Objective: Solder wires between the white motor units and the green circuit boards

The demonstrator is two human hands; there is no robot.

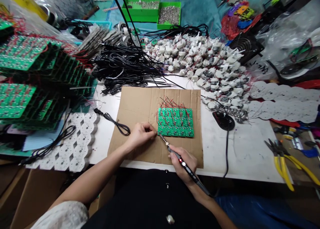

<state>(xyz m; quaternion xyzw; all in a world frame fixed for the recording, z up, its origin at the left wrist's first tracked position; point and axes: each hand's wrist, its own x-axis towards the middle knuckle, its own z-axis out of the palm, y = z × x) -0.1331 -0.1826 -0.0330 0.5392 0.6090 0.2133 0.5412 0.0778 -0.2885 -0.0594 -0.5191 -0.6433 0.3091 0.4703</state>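
A green circuit board (175,123) with red and black wires standing up from it lies on a flat piece of cardboard (140,105). My right hand (183,164) is wrapped round a black soldering iron (183,163) with a small red light. Its metal tip reaches the board's lower left corner. Beside that same corner, my left hand (142,134) is closed in a pinch; whatever is between the fingertips is too small to make out. A coiled black power cord (116,123) rests left of my left hand, partly on the cardboard.
Stacked green boards (25,55) stand at left, above white scalloped panels (75,139). Black cables (122,62) and a heap of white motor-like parts (200,55) lie behind the cardboard. At right are a black round-based stand (223,120) and yellow-handled pliers (282,162). Green trays (142,13) hold metal pieces.
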